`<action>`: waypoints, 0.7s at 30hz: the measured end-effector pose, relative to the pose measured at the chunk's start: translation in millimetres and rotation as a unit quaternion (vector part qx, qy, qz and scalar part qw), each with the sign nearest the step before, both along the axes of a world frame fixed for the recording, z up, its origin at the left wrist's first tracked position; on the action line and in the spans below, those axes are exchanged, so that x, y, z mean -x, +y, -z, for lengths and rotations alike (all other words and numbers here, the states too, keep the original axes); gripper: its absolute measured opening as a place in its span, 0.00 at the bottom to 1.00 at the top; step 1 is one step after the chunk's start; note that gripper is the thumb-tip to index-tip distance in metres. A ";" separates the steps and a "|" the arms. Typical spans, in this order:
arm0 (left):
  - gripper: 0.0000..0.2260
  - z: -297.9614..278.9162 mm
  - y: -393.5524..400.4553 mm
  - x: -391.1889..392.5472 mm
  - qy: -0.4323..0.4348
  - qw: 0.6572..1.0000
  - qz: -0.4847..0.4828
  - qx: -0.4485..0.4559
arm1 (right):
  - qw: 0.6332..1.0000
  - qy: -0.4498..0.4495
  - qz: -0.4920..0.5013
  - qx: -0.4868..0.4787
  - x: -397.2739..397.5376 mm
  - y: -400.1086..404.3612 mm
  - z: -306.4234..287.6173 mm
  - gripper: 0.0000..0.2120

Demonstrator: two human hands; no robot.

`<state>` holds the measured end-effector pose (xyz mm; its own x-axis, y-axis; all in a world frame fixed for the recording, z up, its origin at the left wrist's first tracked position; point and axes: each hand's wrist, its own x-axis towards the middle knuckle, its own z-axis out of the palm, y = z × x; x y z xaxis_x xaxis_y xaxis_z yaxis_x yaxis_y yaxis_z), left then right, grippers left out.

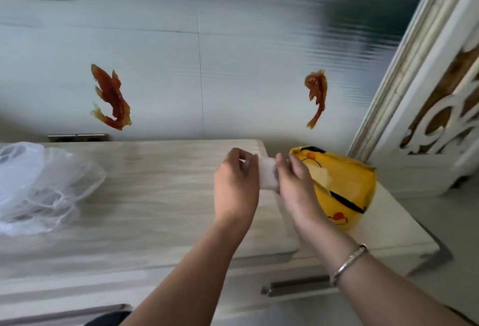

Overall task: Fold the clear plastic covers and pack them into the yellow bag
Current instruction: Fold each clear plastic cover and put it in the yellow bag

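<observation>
while both hands, left hand (237,183) and right hand (295,183), pinched the folded cover (268,174) near the worktop's (155,196) right edge beside the yellow bag (344,191), it looked light, limp and slippery, best gripped at its edges.

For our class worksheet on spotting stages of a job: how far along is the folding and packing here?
Done: one cover is already a small folded wad. In hand: the left hand and right hand pinch that wad just beside the yellow bag, which holds something pale, though I cannot tell what. Left: a loose heap of clear covers still lies unfolded at the far left of the counter.
</observation>
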<state>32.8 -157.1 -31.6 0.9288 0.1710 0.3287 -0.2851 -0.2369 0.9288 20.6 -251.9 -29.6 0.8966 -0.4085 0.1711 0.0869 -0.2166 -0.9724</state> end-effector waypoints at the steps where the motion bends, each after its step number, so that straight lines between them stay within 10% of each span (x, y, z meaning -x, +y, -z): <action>1: 0.07 0.5 -4.9 0.9 0.004 1.000 0.001 0.003 | 1.000 -0.006 -0.001 0.005 3.0 -5.0 -0.3 0.14; 12: 0.06 2.6 -52.8 -8.1 0.041 0.996 0.067 0.031 | 0.985 0.115 -0.110 0.072 5.3 -91.4 -15.2 0.11; 21: 0.22 33.4 -84.4 -27.5 0.117 0.940 0.184 -0.264 | 0.970 0.186 0.032 0.154 -27.6 -156.5 2.2 0.12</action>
<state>60.3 -241.4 -65.0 0.9507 -0.3048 0.0567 -0.2401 -0.6081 0.7566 48.3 -408.4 -31.9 0.8944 -0.4456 -0.0372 -0.2810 -0.4952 -0.8221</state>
